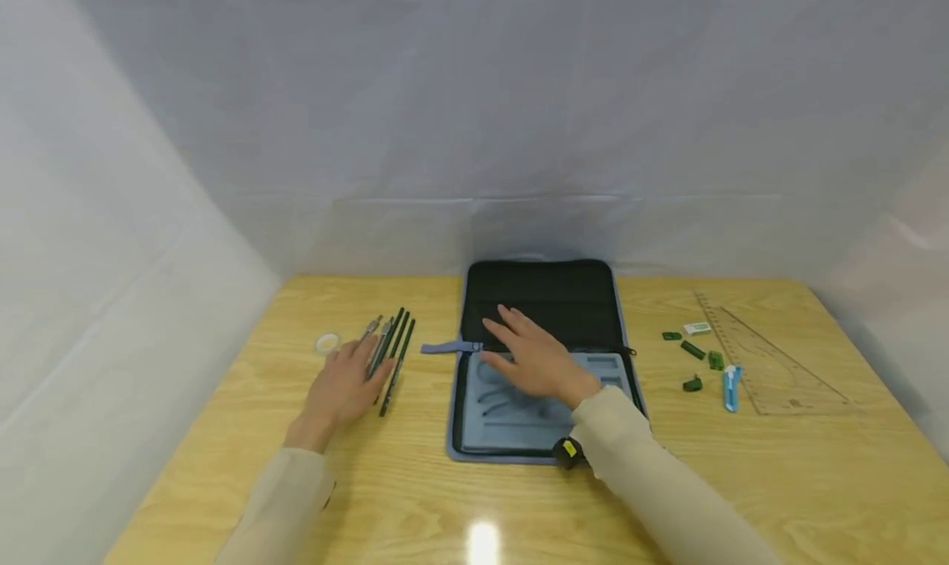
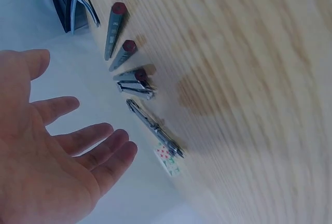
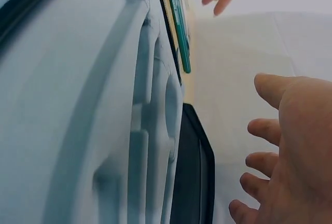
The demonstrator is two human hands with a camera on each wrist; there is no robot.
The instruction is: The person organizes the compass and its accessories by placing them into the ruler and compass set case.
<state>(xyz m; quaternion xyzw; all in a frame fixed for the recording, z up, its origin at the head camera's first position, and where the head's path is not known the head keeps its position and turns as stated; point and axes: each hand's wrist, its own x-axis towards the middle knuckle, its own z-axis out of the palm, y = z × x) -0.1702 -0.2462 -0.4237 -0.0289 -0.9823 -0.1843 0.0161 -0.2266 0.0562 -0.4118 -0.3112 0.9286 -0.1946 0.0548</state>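
My left hand [image 1: 344, 388] hovers with spread fingers over several dark pencils [image 1: 398, 367] and two metal compasses [image 1: 372, 326], left of the case. In the left wrist view, a gap shows between that hand and the pencils [image 2: 115, 29] and compass [image 2: 154, 126]. An unzipped drawing-set case [image 1: 544, 301] lies flat, its black lid folded back. Over its blue-grey moulded tray [image 1: 497, 440] is my right hand [image 1: 539, 361], fingers extended and holding nothing. The right wrist view has the tray's recesses [image 3: 137, 115] below that hand; the forearm hides part of the tray.
A tape roll [image 1: 328, 343] lies left of the compasses. Right of the case are an eraser [image 1: 697, 329], small green pieces [image 1: 693, 350], a blue cutter [image 1: 731, 388] and a clear set square [image 1: 797, 396]. A black item with a yellow label [image 1: 567, 452] sits at the case's front edge.
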